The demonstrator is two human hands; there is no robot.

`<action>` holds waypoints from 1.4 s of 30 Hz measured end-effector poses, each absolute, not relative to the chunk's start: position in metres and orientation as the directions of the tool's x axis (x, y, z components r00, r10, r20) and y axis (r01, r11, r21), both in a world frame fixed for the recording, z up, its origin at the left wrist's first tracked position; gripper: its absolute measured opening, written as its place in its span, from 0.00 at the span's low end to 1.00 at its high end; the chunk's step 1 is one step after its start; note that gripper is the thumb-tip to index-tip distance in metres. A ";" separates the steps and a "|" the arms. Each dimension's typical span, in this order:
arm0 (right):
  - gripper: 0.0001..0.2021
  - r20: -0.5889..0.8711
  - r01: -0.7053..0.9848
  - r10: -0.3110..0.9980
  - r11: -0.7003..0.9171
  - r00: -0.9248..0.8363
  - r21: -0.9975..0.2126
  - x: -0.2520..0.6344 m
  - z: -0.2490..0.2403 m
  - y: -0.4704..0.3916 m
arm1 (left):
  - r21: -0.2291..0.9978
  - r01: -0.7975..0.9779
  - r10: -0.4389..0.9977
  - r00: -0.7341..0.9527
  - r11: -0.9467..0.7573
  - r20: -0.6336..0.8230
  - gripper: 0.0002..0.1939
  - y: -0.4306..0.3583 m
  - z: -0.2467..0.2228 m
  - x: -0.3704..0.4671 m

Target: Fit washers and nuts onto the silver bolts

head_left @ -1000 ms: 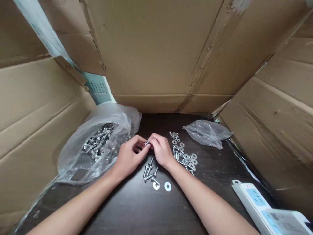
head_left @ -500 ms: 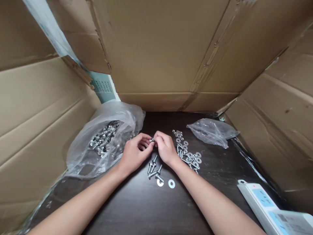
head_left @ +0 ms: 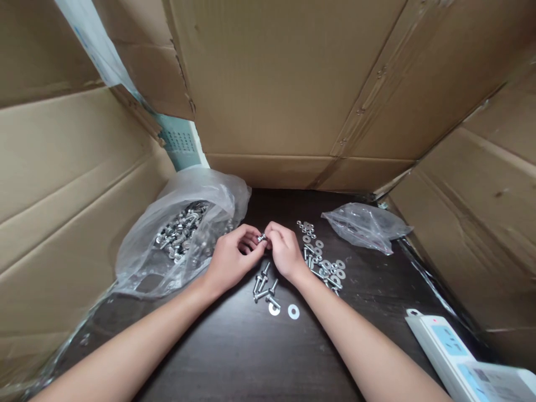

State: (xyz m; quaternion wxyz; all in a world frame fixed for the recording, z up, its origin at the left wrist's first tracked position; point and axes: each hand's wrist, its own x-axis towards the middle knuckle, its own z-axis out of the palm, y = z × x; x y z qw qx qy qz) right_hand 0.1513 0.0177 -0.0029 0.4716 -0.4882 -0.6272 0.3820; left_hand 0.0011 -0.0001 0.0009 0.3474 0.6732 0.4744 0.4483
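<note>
Between my fingertips is a small metal bolt [head_left: 262, 238], held above the dark table [head_left: 234, 352]. My left hand [head_left: 235, 251] pinches one end of it, while my right hand [head_left: 285, 249] has its fingers closed on the other end. Whether a nut sits on this bolt is too small to tell. Just below my hands lie several bolts [head_left: 263, 283], with two flat washers [head_left: 293, 311] at their near side. To the right of my right hand is a loose spread of bolts, washers [head_left: 340, 264] and small nuts [head_left: 307, 226].
An open clear plastic bag [head_left: 138, 245] full of metal hardware stands at left. A flatter plastic bag [head_left: 364, 220] lies at back right. A white power strip [head_left: 435, 340] sits at front right. Cardboard walls [head_left: 293, 84] enclose the table's back and sides.
The camera view has shifted slightly. Both hands stay together around the bolt, with only small finger movement. The loose hardware lies as before.
</note>
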 end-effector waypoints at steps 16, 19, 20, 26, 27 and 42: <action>0.11 0.222 0.261 0.971 0.238 -0.090 -0.936 0.152 -0.002 0.018 | 0.894 0.318 0.948 0.155 -0.315 0.279 0.08 0.001 0.000 -0.001; 0.11 0.214 0.260 0.972 0.232 -0.095 -0.937 0.152 -0.002 0.018 | 0.896 0.312 0.948 0.153 -0.314 0.279 0.08 0.001 0.000 -0.001; 0.11 0.215 0.258 0.972 0.233 -0.095 -0.937 0.152 -0.002 0.018 | 0.896 0.311 0.947 0.153 -0.318 0.283 0.08 0.000 0.000 -0.001; 0.10 0.222 0.237 0.969 0.242 -0.107 -0.941 0.152 -0.004 0.018 | 0.887 0.307 0.938 0.158 -0.344 0.309 0.06 -0.001 0.000 -0.001; 0.10 0.221 0.236 0.969 0.242 -0.114 -0.941 0.152 -0.004 0.018 | 0.886 0.308 0.936 0.159 -0.348 0.313 0.06 -0.001 0.000 0.000; 0.12 0.214 0.228 0.971 0.233 -0.105 -0.945 0.151 -0.003 0.018 | 0.866 0.335 0.928 0.136 -0.373 0.347 0.06 0.000 -0.002 -0.001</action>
